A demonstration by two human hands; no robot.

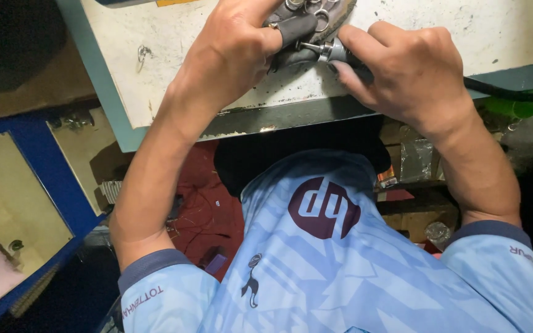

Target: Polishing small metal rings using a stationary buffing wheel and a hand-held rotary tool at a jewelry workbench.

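Note:
My left hand (235,46) grips a dark grey part (306,28) with metal rings on it, pressed against the white worktop (155,61). Its thumb, in a dark finger cover, lies across the part. My right hand (411,68) is wrapped around a small black rotary tool (334,50) with a silver collet. The tool's tip points left and touches the dark part just under my left thumb. A black cable (507,92) runs right from the tool along the table's edge.
The worktop has a light blue-green rim (103,92) and a worn metal front edge. Below it are a blue-framed shelf (50,185) at the left, red wires, and clutter with plastic wrap at the right. My light blue shirt fills the bottom.

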